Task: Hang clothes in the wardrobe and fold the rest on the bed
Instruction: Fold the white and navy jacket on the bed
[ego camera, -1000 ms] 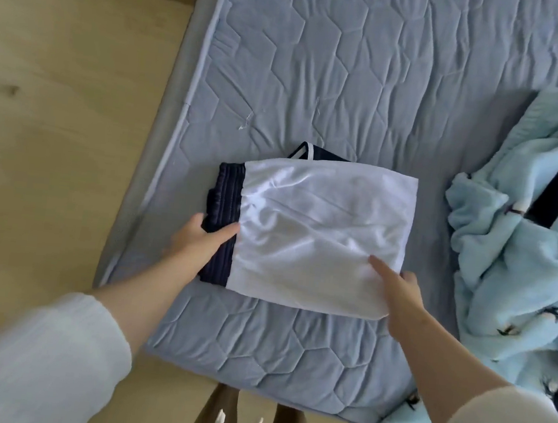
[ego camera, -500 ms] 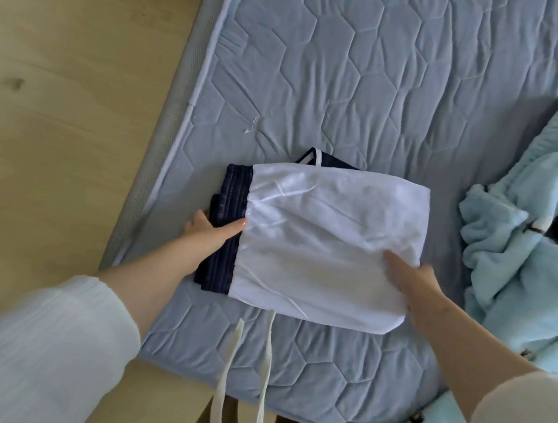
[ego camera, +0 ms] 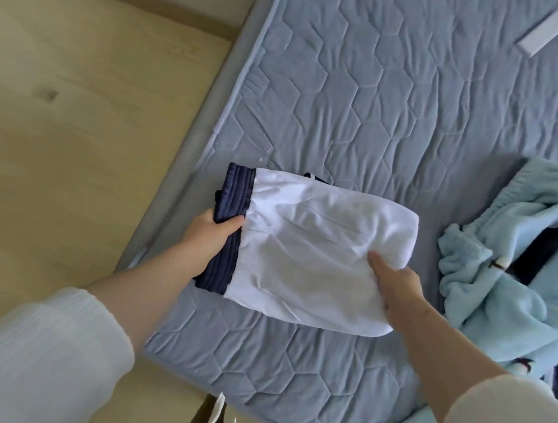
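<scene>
Both grips, left hand (ego camera: 211,235) and right hand (ego camera: 397,285), now clamp the folded garment (ego camera: 315,242), its right end raised.

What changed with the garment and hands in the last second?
The right hand, earlier pressing flat on the folded white garment, now pinches its right end, lifting it off the mattress. Unchanged: the left hand holding the navy waistband, the garment's spot, the light blue fleece pile beside it.
</scene>
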Available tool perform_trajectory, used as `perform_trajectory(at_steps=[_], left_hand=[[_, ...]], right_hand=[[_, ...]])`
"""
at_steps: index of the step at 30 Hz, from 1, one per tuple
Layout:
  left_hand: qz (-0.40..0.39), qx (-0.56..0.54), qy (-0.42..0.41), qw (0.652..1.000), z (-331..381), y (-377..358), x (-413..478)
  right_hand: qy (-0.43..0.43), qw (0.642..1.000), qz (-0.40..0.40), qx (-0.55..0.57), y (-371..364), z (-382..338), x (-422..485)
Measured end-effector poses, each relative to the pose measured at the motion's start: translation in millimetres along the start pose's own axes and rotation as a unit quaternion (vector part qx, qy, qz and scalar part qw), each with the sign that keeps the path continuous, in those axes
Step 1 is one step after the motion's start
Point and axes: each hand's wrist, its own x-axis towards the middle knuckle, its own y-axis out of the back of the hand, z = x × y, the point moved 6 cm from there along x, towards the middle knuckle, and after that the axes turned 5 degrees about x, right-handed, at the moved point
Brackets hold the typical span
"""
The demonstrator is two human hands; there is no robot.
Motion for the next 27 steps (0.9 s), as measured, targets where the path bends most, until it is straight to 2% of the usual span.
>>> perform_trajectory(at_steps=[9, 15, 18, 23, 27], left_hand=[[0.136, -0.054, -0.078, 0.986, 108.8, 142.4, -127.5], [0.226, -0.136, -0.141, 0.954, 164.8, 280.5, -228.9], [0.28, -0.18, -0.157, 0.93, 168.8, 352.2, -276.9], [0.343, -0.247, -0.183, 0.888, 144.3, 475.2, -345.0], [0.369, -0.286, -0.199, 0.862, 110.1, 574.2, -385.6]], right_hand=[[0.138, 0.987, -0.08, 0.005, -10.6, -156.2, -158.0], [0.266, 0.949, -0.17, -0.009, -48.0, -270.1, -299.8], [0.321, 0.92, -0.225, -0.011, -84.3, -309.4, -373.4], [0.352, 0.867, -0.352, -0.02, -166.8, -337.2, -489.7], [0.4, 0.824, -0.4, -0.034, -248.4, -340.8, -576.8]])
